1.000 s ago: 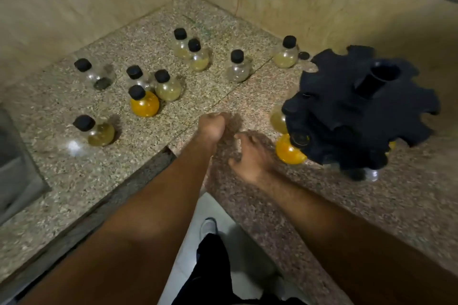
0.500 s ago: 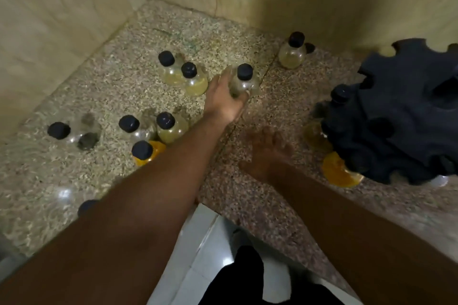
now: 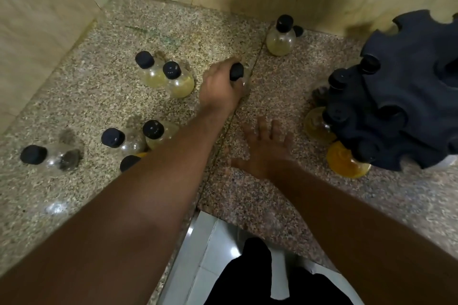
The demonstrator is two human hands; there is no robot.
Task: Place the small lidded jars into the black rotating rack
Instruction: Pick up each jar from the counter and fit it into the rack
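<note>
My left hand (image 3: 220, 86) grips a small clear jar with a black lid (image 3: 236, 71) that stands on the speckled stone counter (image 3: 99, 96); most of the jar is hidden by the fingers. My right hand (image 3: 266, 146) rests flat on the counter with fingers spread, holding nothing. The black rotating rack (image 3: 401, 96) stands at the right edge, with several lidded jars hanging in its slots, among them an orange one (image 3: 344, 162). Loose jars stand to the left, such as a yellowish pair (image 3: 171, 77), and one jar (image 3: 281, 38) near the back wall.
Tiled walls close the counter in at the back and left. More jars cluster at the left (image 3: 128, 140) and far left (image 3: 49, 156), partly behind my left forearm. The counter's inner corner edge drops to a white tiled floor (image 3: 210, 242) below me.
My left hand reached forward from the counter edge to the clear jar and closed round it. My right hand stayed on the counter. The view shifted closer and leftward.
</note>
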